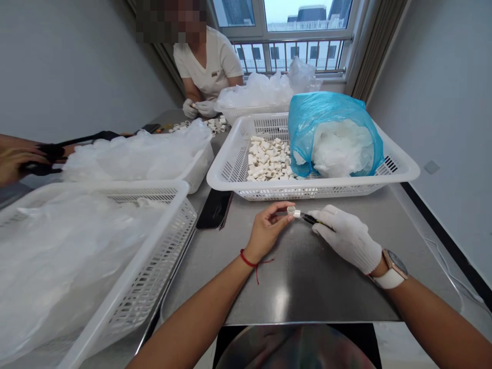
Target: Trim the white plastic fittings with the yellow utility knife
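Between the thumb and fingers of my bare left hand [269,223] is a small white plastic pipe fitting [294,211], its round opening turned upward. My right hand [342,233], in a white knitted glove, is closed around a slim black-handled knife [310,219] with a touch of yellow on it. The knife's narrow tip meets the right end of the fitting; whether it is inside the fitting I cannot tell. Both hands are above the front part of the metal table [284,277]. Behind them, many similar fittings [269,159] lie heaped in a white plastic basket [307,192].
A blue plastic bag [330,105] with white film inside fills the basket's right side. A black phone [213,209] lies left of my hands. Bag-lined baskets [180,215] stand at left. Across the table sits a gloved co-worker [209,66]; another person's hands [23,161] show at far left.
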Motion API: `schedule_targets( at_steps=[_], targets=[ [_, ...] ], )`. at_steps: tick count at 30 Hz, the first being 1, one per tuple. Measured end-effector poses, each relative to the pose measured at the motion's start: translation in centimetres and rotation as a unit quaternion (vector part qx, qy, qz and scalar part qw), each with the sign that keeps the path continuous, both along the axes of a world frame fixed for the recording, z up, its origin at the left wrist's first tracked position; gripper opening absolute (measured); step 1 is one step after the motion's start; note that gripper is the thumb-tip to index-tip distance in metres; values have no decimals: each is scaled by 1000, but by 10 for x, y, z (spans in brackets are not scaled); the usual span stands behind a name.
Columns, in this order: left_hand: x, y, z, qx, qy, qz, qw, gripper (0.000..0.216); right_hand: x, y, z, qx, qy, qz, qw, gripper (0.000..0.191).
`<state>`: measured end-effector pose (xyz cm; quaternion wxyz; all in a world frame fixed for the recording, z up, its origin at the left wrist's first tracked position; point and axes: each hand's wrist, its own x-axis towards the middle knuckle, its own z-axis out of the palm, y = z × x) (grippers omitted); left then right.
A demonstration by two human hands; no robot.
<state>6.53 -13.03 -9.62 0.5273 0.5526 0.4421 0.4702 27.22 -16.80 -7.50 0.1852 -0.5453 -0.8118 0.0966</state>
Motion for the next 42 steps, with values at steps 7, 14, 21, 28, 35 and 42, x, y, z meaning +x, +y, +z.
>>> schedule_targets(
  at_steps=[7,14,21,28,35,42],
  targets=[
    [2,0,-1,-92,-64,-19,994,25,-6,-4,5,31,-193,-27,980,34],
    [-4,7,-10,-248,-171,-63,951,26,-10,-6,9,69,-272,2,960,32],
    [-8,8,-6,-287,-193,-96,933,36,-11,-9,4,92,-271,-14,958,34],
    [-7,8,-8,-242,-193,-85,947,36,-12,-8,8,51,-271,-6,961,34],
    [-4,5,-4,-199,-181,-74,960,34,-11,-8,9,35,-250,-10,968,34],
    [-1,3,-2,-155,-163,-60,972,33,-8,-8,7,26,-199,-39,979,35]
  ],
)
